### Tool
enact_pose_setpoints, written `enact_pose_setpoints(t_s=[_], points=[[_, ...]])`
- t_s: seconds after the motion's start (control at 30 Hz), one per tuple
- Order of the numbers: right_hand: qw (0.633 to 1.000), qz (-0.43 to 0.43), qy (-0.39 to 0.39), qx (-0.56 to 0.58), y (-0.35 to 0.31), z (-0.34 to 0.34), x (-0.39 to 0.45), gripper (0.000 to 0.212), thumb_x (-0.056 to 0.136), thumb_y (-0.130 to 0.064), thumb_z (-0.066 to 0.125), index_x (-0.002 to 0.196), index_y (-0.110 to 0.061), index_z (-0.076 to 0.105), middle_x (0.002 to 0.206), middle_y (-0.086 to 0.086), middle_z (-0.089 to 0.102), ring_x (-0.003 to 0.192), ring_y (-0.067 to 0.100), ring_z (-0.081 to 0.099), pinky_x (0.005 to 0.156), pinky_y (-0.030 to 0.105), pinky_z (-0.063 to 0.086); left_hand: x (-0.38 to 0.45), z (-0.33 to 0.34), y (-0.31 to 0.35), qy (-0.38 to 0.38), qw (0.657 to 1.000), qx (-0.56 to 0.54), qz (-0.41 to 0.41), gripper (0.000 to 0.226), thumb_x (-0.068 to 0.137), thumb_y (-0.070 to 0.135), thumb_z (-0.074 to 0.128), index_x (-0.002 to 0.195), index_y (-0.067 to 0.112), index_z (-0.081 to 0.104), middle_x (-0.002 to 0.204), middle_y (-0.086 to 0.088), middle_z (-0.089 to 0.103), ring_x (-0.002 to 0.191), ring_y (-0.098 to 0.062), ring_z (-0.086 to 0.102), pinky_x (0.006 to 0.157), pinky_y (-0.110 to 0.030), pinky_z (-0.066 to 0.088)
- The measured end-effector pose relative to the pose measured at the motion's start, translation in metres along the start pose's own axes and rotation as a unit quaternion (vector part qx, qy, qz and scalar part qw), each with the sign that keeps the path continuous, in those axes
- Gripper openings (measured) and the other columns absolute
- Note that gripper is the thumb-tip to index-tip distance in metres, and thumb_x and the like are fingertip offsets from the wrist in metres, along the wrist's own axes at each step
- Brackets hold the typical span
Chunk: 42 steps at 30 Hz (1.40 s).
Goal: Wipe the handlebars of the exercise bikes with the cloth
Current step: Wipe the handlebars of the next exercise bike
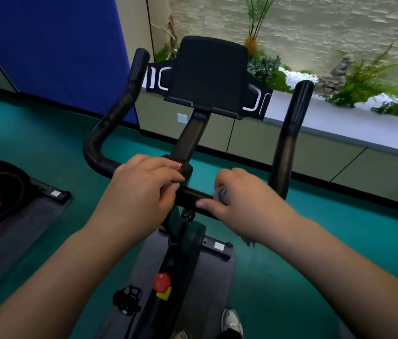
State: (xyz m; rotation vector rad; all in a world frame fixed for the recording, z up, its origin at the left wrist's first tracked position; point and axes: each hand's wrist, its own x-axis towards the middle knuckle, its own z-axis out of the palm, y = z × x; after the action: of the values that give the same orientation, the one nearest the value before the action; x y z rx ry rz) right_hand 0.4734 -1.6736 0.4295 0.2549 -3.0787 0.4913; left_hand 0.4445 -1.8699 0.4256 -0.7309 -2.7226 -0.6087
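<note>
A black exercise bike stands right in front of me, its handlebar [116, 113] curving up on the left and rising as a straight post on the right. My left hand [144, 184] grips the crossbar just left of the centre stem. My right hand [239, 194] wraps a grey cloth [220, 193] around the crossbar to the right of the stem; only a small bunch of cloth shows between fingers and thumb, and a scrap hangs below the wrist. A black tablet holder [209, 74] sits above the bars.
A red knob [161, 282] sits on the bike frame below, with a pedal [127, 298] to its left. A second machine [2, 192] on a grey mat stands at left. A low planter ledge [339, 123] runs behind the bike, a blue partition [53, 50] at back left.
</note>
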Motion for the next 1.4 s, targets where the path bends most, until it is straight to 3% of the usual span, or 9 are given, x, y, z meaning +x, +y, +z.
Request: enact_pose_setpoints(t_s=[0.1,0.23,0.4,0.67,0.77,0.87,1.13,1.27,1.4], points=[[0.996,-0.034,-0.078,0.003,0.019,-0.018,-0.015,0.050,0.074,-0.064,0.063,0.107,-0.030,0.047,0.099,-0.019,0.050,0.092,0.008,0.050,0.074,0.024,0.037,-0.003,0.000,-0.002,-0.010,1.000,-0.006,0.002,0.017,0.083,0.021,0.063,0.097,0.025,0.072,0.113,0.013,0.064,0.104,-0.017,0.052,0.090,-0.039,0.043],[0.995,-0.060,-0.055,-0.052,0.020,-0.010,-0.023,0.065,0.067,-0.078,0.050,0.118,-0.037,0.046,0.106,-0.011,0.056,0.101,0.010,0.051,0.099,0.026,0.033,-0.006,0.000,-0.002,-0.008,1.000,-0.013,0.007,0.020,0.081,0.023,0.059,0.097,0.023,0.072,0.113,0.010,0.064,0.104,-0.020,0.052,0.088,-0.044,0.045],[0.999,0.007,0.021,-0.048,-0.008,0.005,-0.004,0.062,0.073,-0.079,0.040,0.104,-0.028,0.055,0.089,-0.005,0.054,0.088,0.017,0.055,0.066,0.028,0.034,-0.004,0.001,-0.001,-0.006,1.000,0.002,0.015,0.024,0.079,0.025,0.054,0.093,0.021,0.073,0.111,0.006,0.066,0.101,-0.024,0.055,0.086,-0.045,0.047],[0.999,0.027,0.010,-0.013,-0.033,0.017,0.016,0.066,0.074,-0.071,0.055,0.111,-0.017,0.049,0.108,0.005,0.061,0.102,0.027,0.057,0.075,0.034,0.041,0.002,0.001,-0.003,0.017,0.999,-0.042,0.000,0.044,0.077,0.021,0.035,0.097,0.013,0.073,0.106,0.001,0.069,0.103,-0.022,0.057,0.090,-0.018,0.033],[0.998,0.040,-0.006,-0.055,-0.012,-0.001,-0.008,0.072,0.070,-0.076,0.054,0.116,-0.021,0.051,0.110,0.000,0.064,0.107,0.021,0.056,0.088,0.033,0.040,0.002,0.000,-0.004,0.014,0.999,-0.044,-0.003,0.036,0.079,0.008,0.043,0.099,0.014,0.072,0.107,0.003,0.069,0.105,-0.019,0.055,0.092,-0.020,0.034],[0.997,0.063,0.001,-0.038,-0.016,0.000,-0.014,0.079,0.059,-0.079,0.060,0.113,-0.022,0.050,0.103,-0.001,0.062,0.099,0.020,0.058,0.072,0.030,0.040,0.001,0.001,-0.007,0.020,0.999,-0.048,-0.007,0.034,0.080,0.000,0.048,0.100,0.014,0.072,0.108,0.004,0.068,0.106,-0.018,0.054,0.093,-0.020,0.034],[0.999,0.011,0.000,-0.032,-0.039,0.022,0.019,0.082,0.059,-0.067,0.072,0.121,-0.020,0.047,0.107,0.005,0.057,0.105,0.025,0.052,0.080,0.031,0.034,0.006,0.002,-0.010,0.018,0.999,-0.030,0.026,0.039,0.072,0.005,0.043,0.096,0.014,0.072,0.104,0.000,0.070,0.100,-0.024,0.058,0.090,-0.028,0.041],[0.998,-0.025,0.014,-0.056,-0.018,0.017,0.001,0.066,0.068,-0.058,0.071,0.120,-0.026,0.047,0.105,0.001,0.056,0.109,0.021,0.053,0.115,0.034,0.015,0.013,0.005,-0.004,0.015,0.999,-0.022,0.044,0.032,0.076,0.007,0.046,0.093,0.014,0.072,0.099,0.000,0.069,0.095,-0.026,0.058,0.086,-0.037,0.047],[0.996,-0.031,0.033,-0.076,0.016,0.009,-0.019,0.059,0.062,-0.065,0.070,0.105,-0.027,0.056,0.087,-0.006,0.054,0.097,0.019,0.056,0.116,0.040,0.005,0.017,0.007,-0.003,0.011,0.999,-0.019,0.038,0.029,0.080,0.012,0.046,0.092,0.018,0.072,0.098,0.004,0.068,0.095,-0.022,0.056,0.084,-0.036,0.046]])
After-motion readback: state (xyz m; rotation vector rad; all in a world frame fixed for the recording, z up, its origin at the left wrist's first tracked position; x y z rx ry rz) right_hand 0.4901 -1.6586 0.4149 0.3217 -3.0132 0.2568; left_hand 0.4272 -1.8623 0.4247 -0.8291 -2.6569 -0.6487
